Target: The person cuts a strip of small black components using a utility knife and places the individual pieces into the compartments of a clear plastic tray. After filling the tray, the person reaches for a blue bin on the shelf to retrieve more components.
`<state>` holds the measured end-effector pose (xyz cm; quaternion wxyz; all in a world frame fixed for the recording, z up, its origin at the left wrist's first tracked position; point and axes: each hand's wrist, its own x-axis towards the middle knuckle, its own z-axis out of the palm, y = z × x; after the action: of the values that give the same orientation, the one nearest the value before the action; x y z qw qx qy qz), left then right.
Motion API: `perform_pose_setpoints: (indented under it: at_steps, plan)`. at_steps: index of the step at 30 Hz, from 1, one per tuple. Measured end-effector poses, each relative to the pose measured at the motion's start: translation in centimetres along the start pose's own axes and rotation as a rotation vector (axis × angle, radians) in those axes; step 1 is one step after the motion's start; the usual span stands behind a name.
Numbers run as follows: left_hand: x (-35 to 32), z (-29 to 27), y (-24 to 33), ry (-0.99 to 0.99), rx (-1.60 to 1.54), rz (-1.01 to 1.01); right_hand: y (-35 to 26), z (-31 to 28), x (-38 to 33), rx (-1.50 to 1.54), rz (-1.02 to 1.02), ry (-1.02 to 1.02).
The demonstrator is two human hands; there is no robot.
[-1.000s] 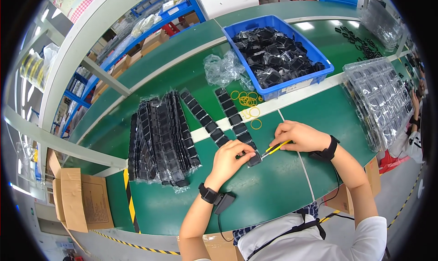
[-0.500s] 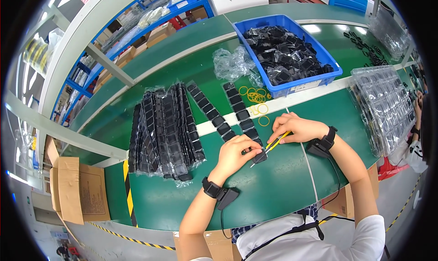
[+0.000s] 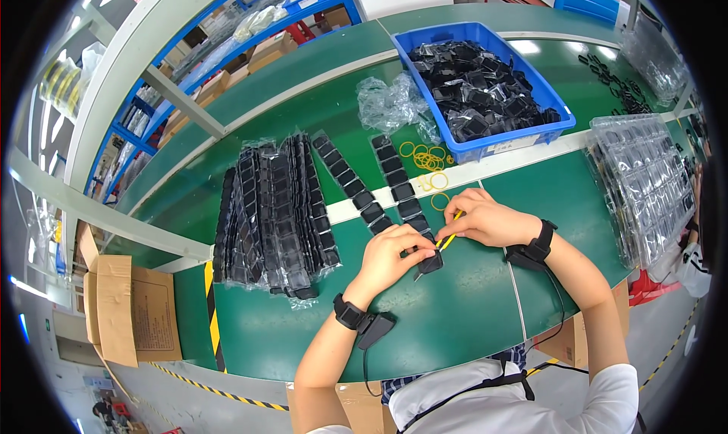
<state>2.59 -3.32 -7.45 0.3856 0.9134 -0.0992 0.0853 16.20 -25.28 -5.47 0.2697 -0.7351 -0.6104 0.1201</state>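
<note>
Strip (image 3: 393, 177) under fingers (image 3: 413, 240) of left hand (image 3: 381, 258)

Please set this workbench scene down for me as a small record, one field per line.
Left hand: fingers on the near end of a black strip
Right hand: holding a slim yellow tool, its tip near that end
Left of hands: pile of black strips
Beyond hands: yellow rubber bands, crumpled clear plastic, blue bin heaped with black pieces
Far right: stacked clear trays
Surface: green table
</note>
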Motion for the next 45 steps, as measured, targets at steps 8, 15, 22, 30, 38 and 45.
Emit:
perform_pose_setpoints:
  at_steps: [8, 15, 22, 30, 38, 45]
  plan:
    - [-0.1, 0.1, 0.0, -0.026, -0.028, -0.013, 0.9, 0.1, -0.3, 0.0, -0.062, -0.003]
    - [0.0, -0.1, 0.0, -0.011, -0.043, -0.012, 0.5, -0.1, -0.3, -0.007, -0.053, -0.012]
    - [-0.1, -0.1, 0.0, -0.021, -0.03, -0.002, 0.4, -0.2, -0.3, -0.034, -0.074, -0.007]
    - [-0.1, -0.2, 0.2, -0.023, -0.007, 0.022, 0.7, -1.4, -0.6, -0.002, -0.058, -0.072]
    - [-0.1, -0.2, 0.1, -0.023, -0.01, 0.023, 0.9, -2.6, -1.0, 0.003, -0.06, -0.088]
    - [0.0, -0.5, 0.6, -0.023, -0.018, 0.014, 1.7, -3.3, -1.5, 0.013, -0.029, -0.11]
